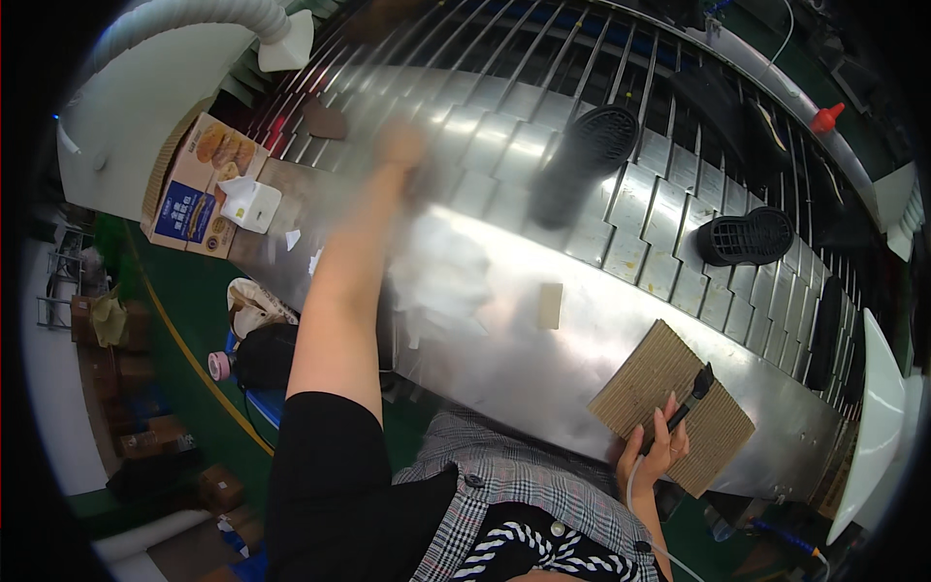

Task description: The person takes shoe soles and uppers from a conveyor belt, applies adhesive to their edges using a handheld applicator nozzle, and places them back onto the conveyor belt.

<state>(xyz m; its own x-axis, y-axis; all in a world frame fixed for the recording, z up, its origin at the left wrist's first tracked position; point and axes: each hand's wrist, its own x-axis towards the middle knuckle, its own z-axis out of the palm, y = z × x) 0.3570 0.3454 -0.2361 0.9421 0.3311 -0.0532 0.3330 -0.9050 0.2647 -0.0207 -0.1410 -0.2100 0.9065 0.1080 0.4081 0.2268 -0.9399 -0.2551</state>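
Observation:
My left arm reaches across the metal work surface (504, 339) to the slatted metal conveyor. My left hand (400, 147) is smeared by motion, so its fingers and anything in them cannot be made out. Close to it lies a flat brown piece (325, 118). At the lower right, my right hand (659, 448) holds a black brush-like tool (690, 400) over a corrugated cardboard piece (645, 373). A thin white tube or cord (630, 490) runs down by that hand. A black shoe sole (601, 136) and a second black sole (747, 236) lie on the conveyor.
A crumpled white heap (441, 276), blurred, and a small beige block (550, 306) lie on the metal surface. A printed carton (194, 194) with a white tissue pack (252, 204) stands at left. Curved white panels (878, 427) and a ribbed hose (184, 17) flank the conveyor.

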